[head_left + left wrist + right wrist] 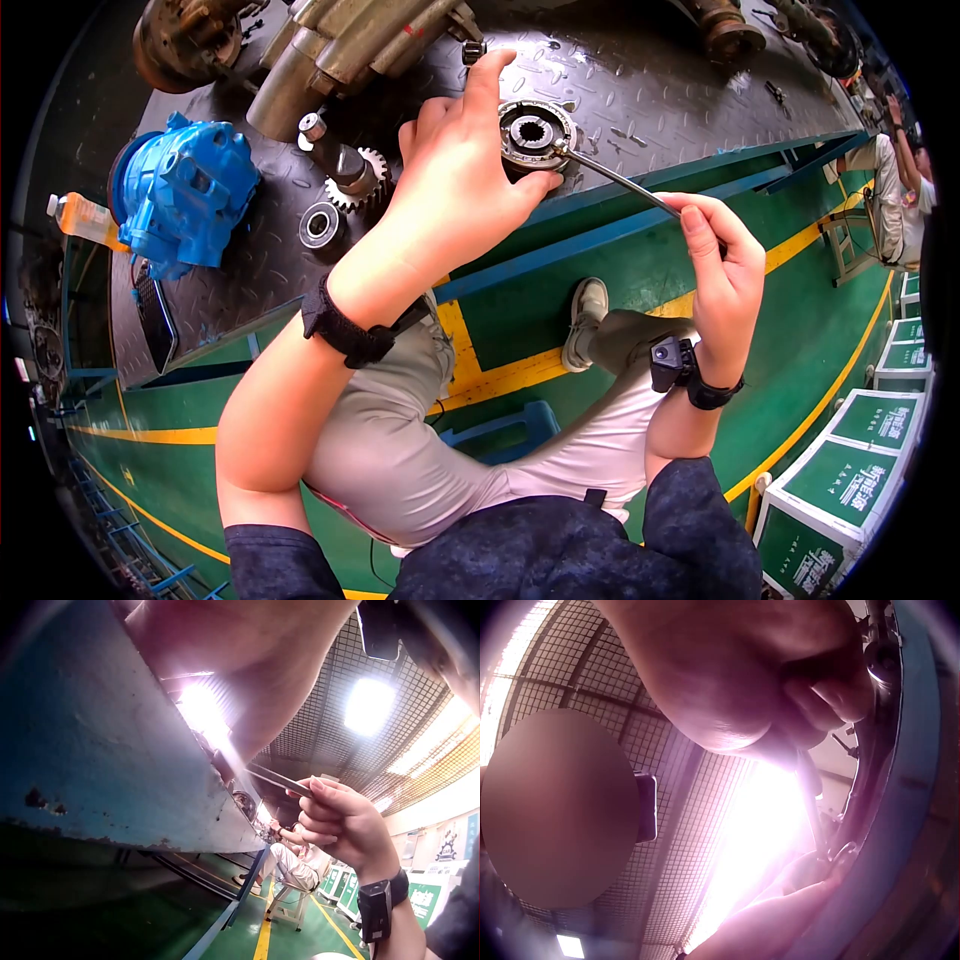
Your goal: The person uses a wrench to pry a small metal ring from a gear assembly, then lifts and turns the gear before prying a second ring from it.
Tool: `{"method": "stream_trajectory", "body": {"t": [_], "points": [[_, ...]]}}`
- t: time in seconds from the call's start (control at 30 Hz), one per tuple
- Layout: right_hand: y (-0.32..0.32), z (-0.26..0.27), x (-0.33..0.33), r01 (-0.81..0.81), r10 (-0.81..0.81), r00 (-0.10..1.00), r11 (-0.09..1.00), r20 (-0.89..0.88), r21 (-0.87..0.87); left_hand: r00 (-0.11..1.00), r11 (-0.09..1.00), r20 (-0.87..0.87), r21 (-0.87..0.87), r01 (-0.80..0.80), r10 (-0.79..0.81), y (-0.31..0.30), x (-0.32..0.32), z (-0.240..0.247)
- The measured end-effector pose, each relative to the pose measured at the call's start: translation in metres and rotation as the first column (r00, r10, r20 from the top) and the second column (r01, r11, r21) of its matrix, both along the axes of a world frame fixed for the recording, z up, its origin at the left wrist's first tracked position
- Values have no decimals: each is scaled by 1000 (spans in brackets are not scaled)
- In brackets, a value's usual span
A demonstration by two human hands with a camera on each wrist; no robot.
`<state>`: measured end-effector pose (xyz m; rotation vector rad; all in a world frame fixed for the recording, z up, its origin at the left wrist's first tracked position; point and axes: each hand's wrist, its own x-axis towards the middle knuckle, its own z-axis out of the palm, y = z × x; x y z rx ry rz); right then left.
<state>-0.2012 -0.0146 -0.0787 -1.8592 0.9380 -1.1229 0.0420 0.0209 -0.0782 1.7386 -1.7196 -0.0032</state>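
Observation:
On the metal bench lies a round toothed hub assembly [538,133] with a splined centre hole. My left hand [455,185] reaches around its left side. The left thumb rests at the near rim, the index finger extends past the far side, and the other fingers bend away to the left. My right hand [722,270] pinches a slim metal rod [625,182] between thumb and fingers. The rod slants down to the hub, its tip at the right of the rim. In the left wrist view, the right hand [349,825] grips the rod's end.
Left of the hub are a gear shaft [352,170], a bearing [320,225], a blue casing [190,195], a phone [155,320] and an orange bottle [88,220]. A large metal housing [330,55] lies behind. The bench's blue edge [600,235] runs close below the hub.

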Motion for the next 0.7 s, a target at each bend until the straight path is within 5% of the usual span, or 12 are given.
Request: {"method": "stream_trajectory", "body": {"t": [0.7], "points": [[-18,-16,6,85,-83,996,976,18,-198,991,992,-134,118,35,-19,1,4,13]]}}
